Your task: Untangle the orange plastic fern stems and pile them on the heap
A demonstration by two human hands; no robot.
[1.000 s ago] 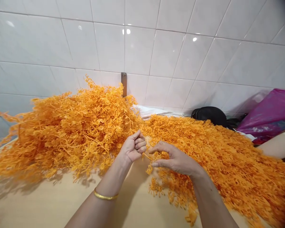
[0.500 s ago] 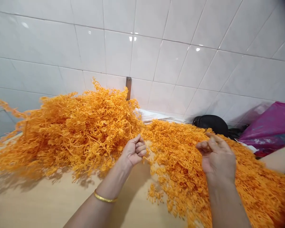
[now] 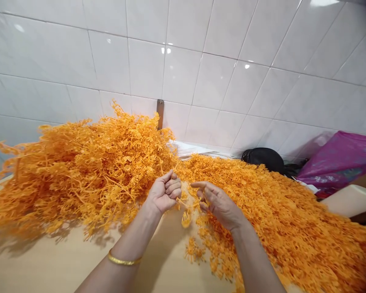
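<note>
My left hand (image 3: 167, 191) is closed around a thin orange plastic stem. From below its fingers pokes a short sprig end with a small flower-like head (image 3: 186, 219) hanging over the table. My right hand (image 3: 218, 203) is just to the right of it, index finger stretched out and the other fingers loosely bent and apart. A bit of orange shows between those fingers; whether they touch it I cannot tell. To the left rises a tall heap of branching orange plastic sprigs (image 3: 106, 167). A spread of loose orange flower-like pieces (image 3: 271, 219) lies under and beyond my right arm.
The pale wooden table (image 3: 64, 268) runs up to a white tiled wall (image 3: 146, 65) with a brown metal strip (image 3: 160, 114) on it. At the back right are a black pouch (image 3: 266, 159), a purple plastic bag (image 3: 341, 160) and a cream-coloured block-like object (image 3: 352, 200).
My right hand has moved left from over the loose pieces to beside my left hand, and its fingers have spread. The left hand stays closed. The view has shifted slightly right.
</note>
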